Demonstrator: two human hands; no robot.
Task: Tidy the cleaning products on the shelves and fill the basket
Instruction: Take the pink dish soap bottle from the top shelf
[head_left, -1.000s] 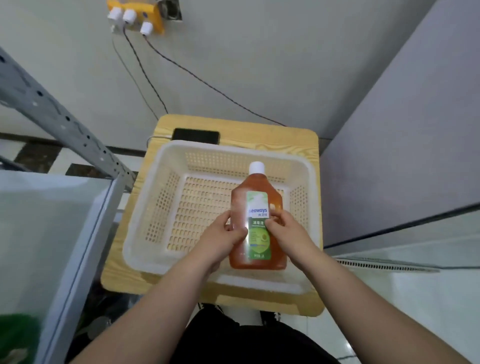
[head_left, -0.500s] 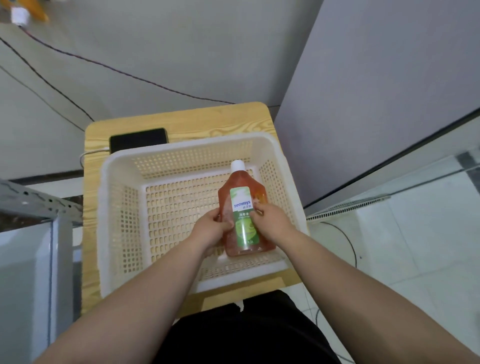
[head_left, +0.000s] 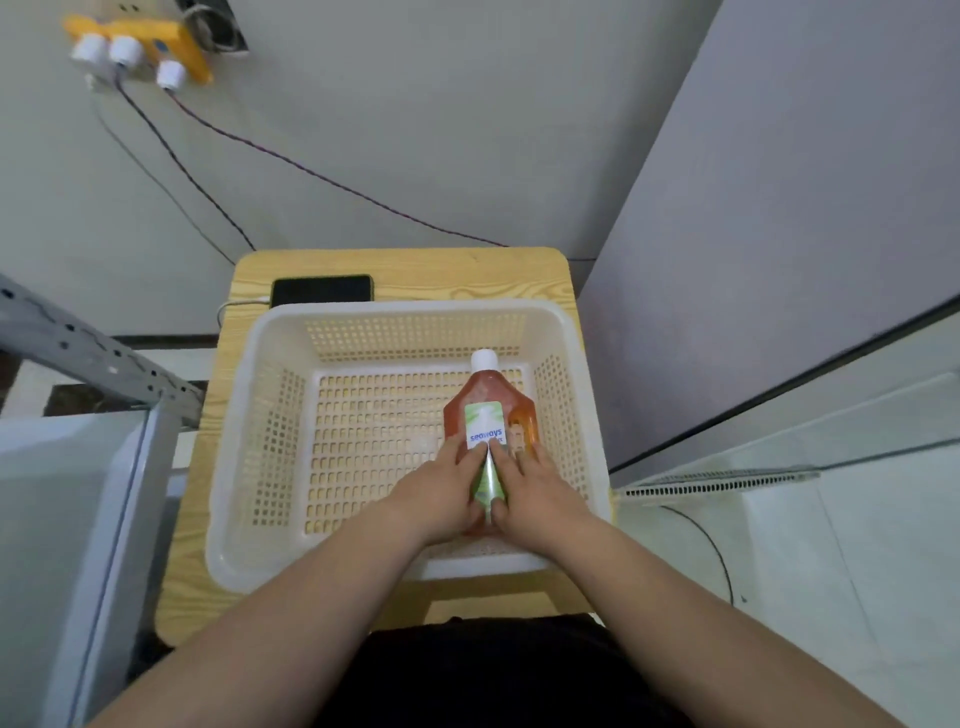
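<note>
Bottle btm half hidden under L hand & R hand, in basket.

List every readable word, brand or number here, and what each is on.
"seaways": on the green-and-white label of the orange bottle in the basket.
Smaller print below it: blurred, partly covered by the left hand and right hand, unreadable.
Nothing else is legible.

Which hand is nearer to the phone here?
Left. The left hand rests on the left half of the bottle, on the phone side of the basket. The right hand rests on the bottle's right half, farther from it.
</note>
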